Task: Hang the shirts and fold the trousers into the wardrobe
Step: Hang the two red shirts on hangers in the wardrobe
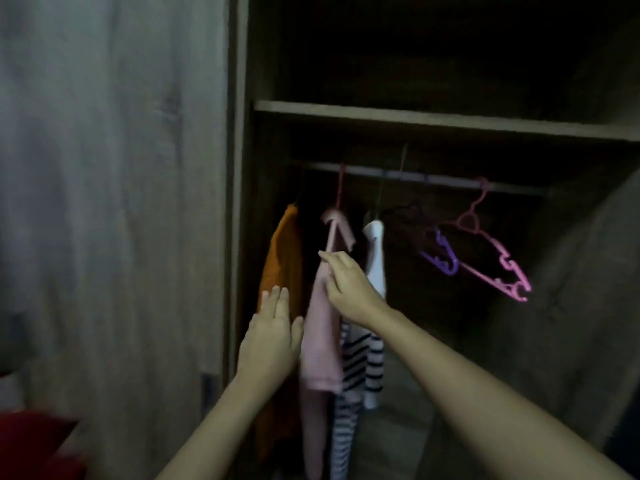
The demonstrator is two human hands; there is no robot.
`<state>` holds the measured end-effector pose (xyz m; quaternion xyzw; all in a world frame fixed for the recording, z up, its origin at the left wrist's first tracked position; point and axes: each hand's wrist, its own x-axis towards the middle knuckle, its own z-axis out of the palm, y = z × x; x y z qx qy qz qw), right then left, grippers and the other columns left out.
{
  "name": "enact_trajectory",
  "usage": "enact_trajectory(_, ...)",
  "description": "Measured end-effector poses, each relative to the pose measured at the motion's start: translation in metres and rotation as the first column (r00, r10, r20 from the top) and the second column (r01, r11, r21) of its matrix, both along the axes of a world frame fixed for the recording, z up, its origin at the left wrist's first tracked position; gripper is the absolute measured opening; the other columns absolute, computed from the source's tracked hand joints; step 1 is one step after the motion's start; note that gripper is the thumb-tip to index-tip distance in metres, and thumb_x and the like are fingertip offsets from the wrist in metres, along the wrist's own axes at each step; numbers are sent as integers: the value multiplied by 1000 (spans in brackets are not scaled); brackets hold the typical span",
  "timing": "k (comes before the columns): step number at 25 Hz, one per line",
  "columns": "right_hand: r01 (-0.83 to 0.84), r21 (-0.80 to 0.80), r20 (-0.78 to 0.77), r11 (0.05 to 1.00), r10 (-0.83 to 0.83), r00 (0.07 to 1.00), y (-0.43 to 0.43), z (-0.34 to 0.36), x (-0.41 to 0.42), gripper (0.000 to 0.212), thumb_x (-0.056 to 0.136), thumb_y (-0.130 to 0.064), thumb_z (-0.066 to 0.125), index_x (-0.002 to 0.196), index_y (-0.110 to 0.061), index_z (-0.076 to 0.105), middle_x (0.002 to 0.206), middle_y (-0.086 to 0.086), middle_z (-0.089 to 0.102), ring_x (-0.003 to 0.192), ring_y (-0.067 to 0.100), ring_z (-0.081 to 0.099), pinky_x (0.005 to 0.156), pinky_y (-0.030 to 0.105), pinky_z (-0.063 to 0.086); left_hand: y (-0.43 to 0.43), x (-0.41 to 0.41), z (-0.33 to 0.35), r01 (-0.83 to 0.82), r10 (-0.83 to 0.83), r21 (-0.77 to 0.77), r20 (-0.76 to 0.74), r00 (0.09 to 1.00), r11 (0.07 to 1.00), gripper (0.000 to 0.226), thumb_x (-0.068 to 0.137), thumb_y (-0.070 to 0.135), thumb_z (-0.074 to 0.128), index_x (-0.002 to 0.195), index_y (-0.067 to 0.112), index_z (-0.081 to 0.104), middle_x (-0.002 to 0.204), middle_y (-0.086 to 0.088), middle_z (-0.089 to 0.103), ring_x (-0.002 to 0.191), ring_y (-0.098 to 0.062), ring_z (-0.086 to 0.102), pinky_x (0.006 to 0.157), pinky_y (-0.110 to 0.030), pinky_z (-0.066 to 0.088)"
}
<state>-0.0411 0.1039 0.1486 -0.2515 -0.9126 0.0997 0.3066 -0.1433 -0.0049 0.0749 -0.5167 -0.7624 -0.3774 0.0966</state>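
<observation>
In the open wardrobe a rail [415, 176] carries three hung garments: an orange shirt [282, 261] at the left, a pink shirt [320, 341] in the middle and a white and black-striped shirt [375, 258] to its right. My right hand [346, 285] pinches the pink shirt near its shoulder. With straight fingers, my left hand [272, 337] lies flat against the orange shirt, just left of the pink one.
An empty purple hanger [441, 254] and an empty pink hanger [491, 258] dangle tilted on the rail's right part. A shelf [433, 119] runs above the rail. The wardrobe door [114, 202] stands at the left, something red [31, 445] at the bottom left.
</observation>
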Motion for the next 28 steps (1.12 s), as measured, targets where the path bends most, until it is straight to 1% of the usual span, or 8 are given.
enact_trajectory(5, -256, -74, 53, 964, 260, 964, -83, -74, -79, 46, 91, -5, 46, 136, -1, 43, 133, 17, 48, 126, 29, 45, 110, 31, 29, -121, -52, -61, -231, 237, -181, 16, 971, 956, 61, 99, 36, 36, 149, 10, 15, 158, -7, 14, 146, -22, 7, 116, -38, 14)
enact_trajectory(10, -442, -186, 85, 878, 462, 883, -180, -119, -176, 48, 93, -10, 48, 139, -1, 39, 137, 17, 45, 129, 27, 42, 109, 28, 27, -244, -132, -103, -454, 464, -337, -56, 884, 825, 62, 97, 33, 40, 148, 7, 17, 157, -10, 15, 146, -25, 11, 114, -39, 19)
enact_trajectory(14, -531, -248, 110, 810, 568, 816, -243, -138, -267, 50, 91, -10, 50, 138, 2, 39, 136, 20, 45, 129, 30, 42, 109, 30, 27, -320, -211, -125, -547, 555, -441, -125, 822, 711, 62, 97, 32, 40, 148, 6, 16, 157, -11, 15, 146, -26, 10, 115, -41, 19)
enact_trajectory(20, -455, -355, 225, 816, 547, 806, -276, -190, -382, 52, 95, -16, 46, 142, 0, 33, 142, 18, 39, 135, 29, 34, 113, 32, 24, -371, -321, -164, -544, 531, -506, -187, 827, 669, 64, 98, 40, 34, 149, 7, 15, 158, -11, 13, 146, -24, 10, 116, -39, 15)
enact_trajectory(22, -386, -391, 279, 835, 508, 815, -277, -212, -408, 52, 96, -19, 45, 143, 0, 32, 143, 19, 38, 135, 30, 34, 113, 34, 24, -378, -350, -185, -523, 492, -530, -213, 844, 667, 71, 95, 55, 19, 148, 8, 18, 157, -10, 15, 146, -24, 11, 116, -40, 16)
enact_trajectory(24, -308, -408, 345, 859, 457, 820, -274, -233, -427, 54, 97, -26, 43, 142, 0, 32, 143, 22, 38, 135, 33, 34, 113, 35, 24, -384, -366, -205, -504, 467, -548, -218, 857, 667, 86, 88, 65, -4, 145, 10, 29, 153, -11, 28, 143, -26, 23, 113, -44, 24)
enact_trajectory(25, -269, -414, 384, 870, 434, 815, -272, -241, -435, 56, 97, -32, 41, 142, -1, 32, 144, 24, 37, 135, 34, 33, 114, 36, 23, -387, -369, -215, -500, 461, -559, -224, 859, 661, 87, 89, 64, -6, 142, 11, 36, 149, -11, 38, 139, -26, 32, 109, -46, 30)
enact_trajectory(28, -165, -428, 496, 889, 384, 779, -270, -257, -461, 65, 94, -55, 32, 130, -3, 47, 139, 24, 45, 131, 37, 38, 110, 41, 28, -389, -375, -237, -507, 485, -537, -197, 852, 674, 73, 95, 56, 3, 136, 12, 44, 138, -9, 52, 129, -25, 48, 105, -46, 36)
